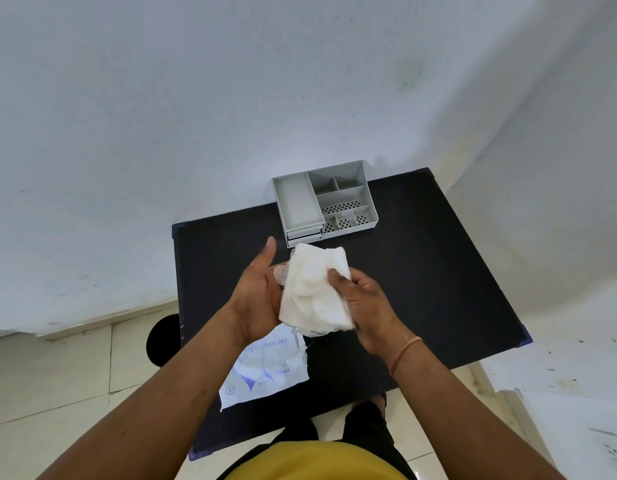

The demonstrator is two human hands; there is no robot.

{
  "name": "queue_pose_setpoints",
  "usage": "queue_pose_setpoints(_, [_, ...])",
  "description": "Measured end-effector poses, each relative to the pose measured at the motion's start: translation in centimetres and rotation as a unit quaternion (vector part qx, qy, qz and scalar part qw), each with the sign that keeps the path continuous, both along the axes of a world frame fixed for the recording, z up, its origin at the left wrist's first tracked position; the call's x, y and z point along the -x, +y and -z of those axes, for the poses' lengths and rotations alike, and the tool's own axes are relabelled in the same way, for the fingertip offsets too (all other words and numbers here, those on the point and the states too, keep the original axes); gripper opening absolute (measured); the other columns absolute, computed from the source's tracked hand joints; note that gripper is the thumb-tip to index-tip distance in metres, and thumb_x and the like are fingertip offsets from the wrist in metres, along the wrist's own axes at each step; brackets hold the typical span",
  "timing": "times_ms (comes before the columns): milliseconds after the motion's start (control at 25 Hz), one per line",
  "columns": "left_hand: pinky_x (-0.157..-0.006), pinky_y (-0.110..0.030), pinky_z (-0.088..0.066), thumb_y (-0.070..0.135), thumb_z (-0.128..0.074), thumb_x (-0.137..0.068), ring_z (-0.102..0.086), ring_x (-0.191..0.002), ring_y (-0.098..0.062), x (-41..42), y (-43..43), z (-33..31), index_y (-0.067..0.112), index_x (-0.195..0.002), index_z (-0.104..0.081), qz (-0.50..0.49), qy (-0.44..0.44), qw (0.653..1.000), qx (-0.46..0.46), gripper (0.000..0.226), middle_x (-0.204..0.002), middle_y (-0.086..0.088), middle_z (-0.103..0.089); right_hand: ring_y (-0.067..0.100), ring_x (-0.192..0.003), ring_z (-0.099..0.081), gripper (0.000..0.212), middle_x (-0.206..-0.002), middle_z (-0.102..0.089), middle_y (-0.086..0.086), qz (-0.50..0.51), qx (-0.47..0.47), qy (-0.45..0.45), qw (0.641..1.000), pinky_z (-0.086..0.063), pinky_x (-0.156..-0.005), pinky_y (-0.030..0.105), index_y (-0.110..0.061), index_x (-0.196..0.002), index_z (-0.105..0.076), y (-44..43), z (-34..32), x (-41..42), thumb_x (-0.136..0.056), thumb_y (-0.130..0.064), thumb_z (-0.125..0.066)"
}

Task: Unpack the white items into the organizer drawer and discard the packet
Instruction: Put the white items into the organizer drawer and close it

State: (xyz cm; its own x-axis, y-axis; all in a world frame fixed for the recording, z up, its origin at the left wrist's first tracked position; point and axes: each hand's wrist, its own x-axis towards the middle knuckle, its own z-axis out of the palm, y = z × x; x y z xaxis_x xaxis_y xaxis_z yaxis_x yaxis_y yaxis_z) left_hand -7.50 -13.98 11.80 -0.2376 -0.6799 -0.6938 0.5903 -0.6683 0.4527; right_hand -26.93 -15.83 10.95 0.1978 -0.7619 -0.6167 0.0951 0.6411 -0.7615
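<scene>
A thick wad of white gloves (312,289) is held above the black table (421,271) between both hands. My left hand (256,289) cups its left side with the thumb raised. My right hand (364,301) grips its right edge, thumb on top. The empty printed packet (262,370), white with blue lettering, lies flat on the table under my left wrist. The grey organizer (345,199) stands at the table's far edge, with small drawers (303,235) at its front left, just beyond the gloves. Whether a drawer is pulled out is unclear.
The organizer has a long open tray on the left and several small perforated compartments on the right. A white wall rises behind the table. A round black object (163,339) sits on the tiled floor at the table's left edge.
</scene>
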Motion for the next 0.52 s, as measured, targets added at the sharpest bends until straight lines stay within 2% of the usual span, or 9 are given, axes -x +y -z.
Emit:
queue_pose_setpoints(40, [-0.108,-0.058,-0.053,0.066,-0.048,-0.104,-0.069,-0.129,-0.044,0.0,-0.1,0.0,0.006,-0.141,-0.07,0.003,-0.003,1.0,-0.002,0.075,-0.143,-0.024,-0.071,0.029,-0.103,-0.077,0.025,-0.112,-0.081,0.005,-0.007,0.002,0.007,1.0,-0.064,-0.084,0.051,-0.02,-0.117,-0.075,-0.1,0.0,0.2,-0.095,-0.033,-0.073])
queue_pose_setpoints(160, [-0.09,-0.052,-0.066,0.031,-0.065,-0.105,-0.08,-0.109,-0.037,0.5,-0.4,0.4,0.003,-0.131,-0.074,0.045,-0.165,0.984,0.044,0.039,-0.139,-0.025,-0.073,0.027,-0.101,-0.077,0.021,-0.111,-0.081,0.004,-0.017,0.024,0.056,0.998,-0.066,-0.079,0.044,-0.02,-0.115,-0.074,-0.3,0.3,0.5,-0.095,-0.025,-0.074])
queue_pose_setpoints(200, [-0.092,-0.053,-0.066,0.031,-0.068,-0.104,-0.08,-0.109,-0.037,0.7,-0.4,0.5,0.004,-0.129,-0.076,0.049,-0.193,0.978,0.056,0.037,-0.137,-0.024,-0.075,0.028,-0.101,-0.077,0.019,-0.111,-0.08,0.005,-0.011,0.029,0.068,0.997,-0.066,-0.08,0.045,-0.02,-0.113,-0.074,-0.4,0.4,0.6,-0.095,-0.023,-0.074])
queue_pose_setpoints(280, [-0.106,-0.062,-0.057,0.057,-0.063,-0.101,-0.075,-0.12,-0.042,0.7,-0.5,0.7,0.008,-0.132,-0.077,0.027,-0.139,0.989,0.039,0.06,-0.134,-0.023,-0.076,0.028,-0.103,-0.076,0.016,-0.113,-0.079,0.005,0.003,0.025,0.08,0.996,-0.065,-0.085,0.049,-0.021,-0.111,-0.075,-0.6,0.6,0.9,-0.095,-0.022,-0.074])
queue_pose_setpoints(360, [-0.117,-0.067,-0.046,0.077,-0.044,-0.099,-0.067,-0.13,-0.048,0.3,-0.7,0.9,0.004,-0.135,-0.075,0.006,-0.063,0.998,0.012,0.086,-0.137,-0.026,-0.074,0.028,-0.106,-0.075,0.018,-0.115,-0.079,0.003,0.005,0.018,0.072,0.997,-0.064,-0.088,0.053,-0.023,-0.113,-0.075,-0.6,0.6,1.3,-0.095,-0.024,-0.073])
queue_pose_setpoints(440, [-0.115,-0.066,-0.047,0.07,-0.034,-0.105,-0.068,-0.126,-0.049,-0.5,-0.6,1.5,0.003,-0.128,-0.079,-0.031,-0.023,0.999,0.004,0.084,-0.134,-0.028,-0.074,0.028,-0.108,-0.075,0.021,-0.115,-0.08,0.001,0.005,0.007,0.051,0.999,-0.063,-0.088,0.055,-0.025,-0.117,-0.075,-0.6,0.5,1.6,-0.097,-0.025,-0.072])
queue_pose_setpoints(520, [-0.097,-0.056,-0.059,0.054,-0.04,-0.109,-0.077,-0.105,-0.041,-0.6,-0.3,1.9,0.008,-0.112,-0.086,-0.052,-0.021,0.998,0.01,0.065,-0.116,-0.02,-0.082,0.028,-0.108,-0.076,0.023,-0.117,-0.08,0.002,0.01,-0.005,0.007,1.0,-0.064,-0.086,0.053,-0.023,-0.121,-0.075,-0.4,0.4,1.8,-0.099,-0.022,-0.068])
